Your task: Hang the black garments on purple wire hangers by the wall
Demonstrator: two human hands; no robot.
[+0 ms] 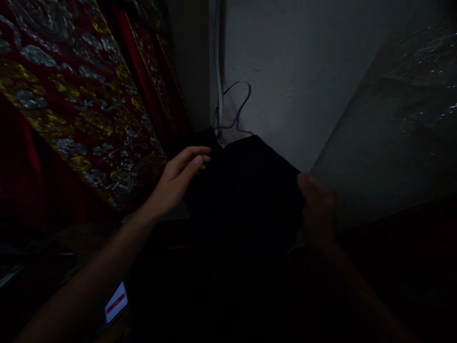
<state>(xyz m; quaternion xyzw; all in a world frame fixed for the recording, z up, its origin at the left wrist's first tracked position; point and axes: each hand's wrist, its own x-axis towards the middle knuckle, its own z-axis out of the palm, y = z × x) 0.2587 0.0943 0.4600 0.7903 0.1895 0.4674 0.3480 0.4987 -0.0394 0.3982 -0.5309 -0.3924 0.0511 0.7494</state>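
Note:
A black garment (257,186) hangs on a thin purple wire hanger (237,119) against the wall, so dark that its kind does not show. My left hand (180,176) is at its left shoulder, thumb and loosely bent fingers a little apart, with no cloth visible between them. At the other shoulder, my right hand (317,205) is closed on the garment's edge, and it is blurred and dim. The hanger's hook and part of its neck rise above the garment; its arms disappear inside the cloth.
Red cloth (89,95) with gold and silver sequin patterns hangs at the left. A pale cable (218,62) runs down the grey wall (285,71). Clear shiny plastic (403,124) covers the right side. Low at left glows a phone screen (116,302). The lower area is very dark.

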